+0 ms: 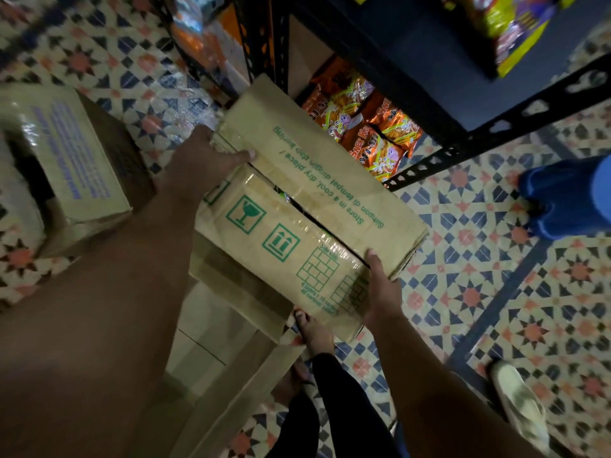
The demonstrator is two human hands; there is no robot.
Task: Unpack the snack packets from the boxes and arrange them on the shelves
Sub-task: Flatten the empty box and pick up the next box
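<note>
Box held by left hand and right hand, grips curled over flaps; possible slip, spilling packets.

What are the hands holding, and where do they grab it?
Both hold the green-printed cardboard box: left hand grips its far end, right hand its near end.

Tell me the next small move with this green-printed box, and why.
Probably fold the top flaps fully open. The left hand and right hand hold the cardboard box at opposite ends, and its flaps are only parted along a dark centre gap, so the contents are barely visible. Orange snack packets already sit on the low shelf ahead.
</note>
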